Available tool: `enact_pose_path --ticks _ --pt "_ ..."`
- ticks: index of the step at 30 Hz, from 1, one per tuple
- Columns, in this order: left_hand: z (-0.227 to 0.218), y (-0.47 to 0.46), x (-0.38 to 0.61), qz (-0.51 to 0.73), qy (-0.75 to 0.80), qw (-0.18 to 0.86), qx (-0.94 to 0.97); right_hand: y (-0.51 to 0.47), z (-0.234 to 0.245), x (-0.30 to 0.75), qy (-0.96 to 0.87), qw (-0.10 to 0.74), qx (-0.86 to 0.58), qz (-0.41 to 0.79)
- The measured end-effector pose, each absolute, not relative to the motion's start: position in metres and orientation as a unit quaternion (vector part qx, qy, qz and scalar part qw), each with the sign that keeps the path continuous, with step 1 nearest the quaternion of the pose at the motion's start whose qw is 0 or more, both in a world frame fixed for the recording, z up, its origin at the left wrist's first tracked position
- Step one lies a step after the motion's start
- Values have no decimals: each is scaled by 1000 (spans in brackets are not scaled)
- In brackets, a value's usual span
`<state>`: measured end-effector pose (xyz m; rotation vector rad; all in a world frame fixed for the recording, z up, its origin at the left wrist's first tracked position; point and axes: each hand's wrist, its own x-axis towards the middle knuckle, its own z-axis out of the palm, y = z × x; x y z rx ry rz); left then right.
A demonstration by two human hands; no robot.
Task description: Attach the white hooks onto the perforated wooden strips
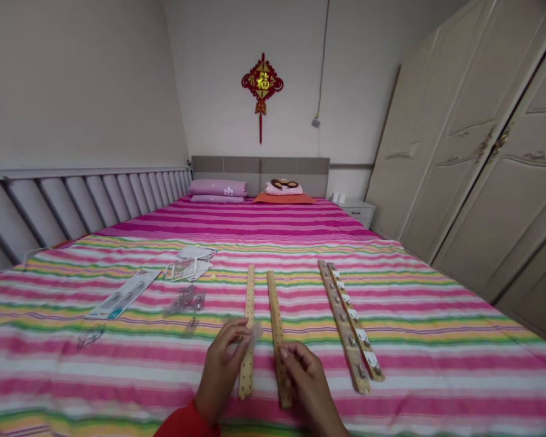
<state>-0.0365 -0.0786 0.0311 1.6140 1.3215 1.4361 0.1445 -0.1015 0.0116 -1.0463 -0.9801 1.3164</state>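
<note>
Two bare wooden strips with rows of holes lie side by side on the striped bedspread [437, 340]: a left strip [248, 303] and a right strip [274, 303]. My left hand [222, 370] rests at the left strip, fingers pinched on a small clear piece I cannot make out. My right hand [307, 379] lies on the lower end of the right strip, fingers curled against it. To the right lie two more wooden strips [350, 325] fitted with white and metal hooks.
Clear plastic packets [192, 267], a printed card [124, 294] and small clear hooks [185, 300] lie at the left on the bed. Pillows [218, 189] sit at the headboard. A padded rail [73, 200] runs along the left, wardrobes [482, 158] stand on the right.
</note>
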Motion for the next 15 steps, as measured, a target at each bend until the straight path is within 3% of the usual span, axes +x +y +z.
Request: enact_pose_path --ticks 3,5,15 --pt "35 -90 -26 490 468 154 719 -103 22 148 -422 593 -444 522" --pt "39 -95 -23 452 426 110 776 -103 25 152 -429 603 -445 505" --pt "46 -101 -13 356 329 45 873 -105 13 155 -379 581 -432 576"
